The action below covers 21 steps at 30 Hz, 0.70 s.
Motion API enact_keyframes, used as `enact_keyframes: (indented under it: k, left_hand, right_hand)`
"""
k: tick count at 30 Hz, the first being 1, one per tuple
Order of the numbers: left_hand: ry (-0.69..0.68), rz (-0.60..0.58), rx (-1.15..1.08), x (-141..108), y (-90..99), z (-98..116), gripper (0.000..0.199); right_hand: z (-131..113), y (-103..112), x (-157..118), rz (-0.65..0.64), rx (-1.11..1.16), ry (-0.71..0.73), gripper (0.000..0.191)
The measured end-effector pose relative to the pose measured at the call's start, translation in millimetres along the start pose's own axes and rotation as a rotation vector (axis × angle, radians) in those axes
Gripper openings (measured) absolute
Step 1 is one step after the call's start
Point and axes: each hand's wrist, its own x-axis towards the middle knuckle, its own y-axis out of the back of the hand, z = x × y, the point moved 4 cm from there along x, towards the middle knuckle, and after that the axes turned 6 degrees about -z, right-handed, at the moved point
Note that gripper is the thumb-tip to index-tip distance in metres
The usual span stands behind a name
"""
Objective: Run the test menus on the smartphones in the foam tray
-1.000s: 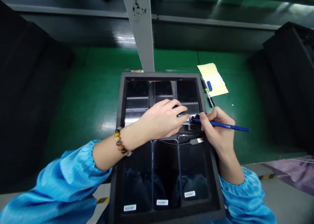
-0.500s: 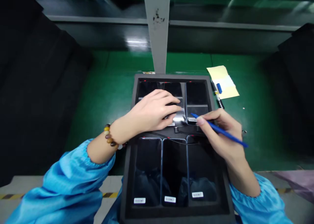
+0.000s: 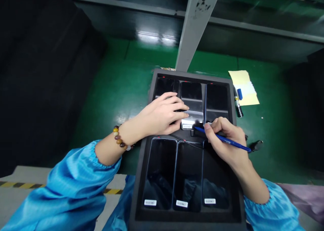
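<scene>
A black tray (image 3: 138, 190) holds smartphones in two rows, dark screens up, with small white labels on several of them. Fingers spread, my left hand (image 3: 163, 116) lies over the left part of the back row and partly covers the phones there. My right hand (image 3: 226, 136) grips a slim blue pen (image 3: 231, 142). Its tip is at the lower edge of the middle back phone (image 3: 191, 106), close to the white label (image 3: 187, 126); whether it touches cannot be made out. My right fingers cover the lower part of the right back phone (image 3: 217, 97).
A thin black cable (image 3: 187, 144) crosses between the rows. Right of the tray, on the green surface (image 3: 273, 133), are a yellow paper (image 3: 240, 77), a blue cap (image 3: 239, 94) and a black marker (image 3: 238, 108). A grey post (image 3: 193, 31) rises behind the tray.
My right hand has brought the pen tip from the right back phone leftward to the middle one's lower edge. My left hand stays over the back row. The view has shifted and tilted.
</scene>
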Motion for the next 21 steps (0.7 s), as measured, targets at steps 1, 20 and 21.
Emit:
enact_keyframes:
  k: [1, 20, 21]
  left_hand:
    - [0.001, 0.001, 0.0, -0.2, -0.1, -0.1, 0.026]
    - [0.005, 0.001, -0.017, 0.3, -0.2, -0.6, 0.028]
    - [0.006, 0.0, -0.016, 0.5, -0.5, 0.0, 0.028]
  right_hand:
    - [-0.2, -0.6, 0.5, -0.005, -0.009, 0.001, 0.04]
    - [-2.7, 1.2, 0.9, 0.028, -0.052, -0.008, 0.043]
    - [-2.4, 0.6, 1.3, 0.026, -0.047, -0.007, 0.043]
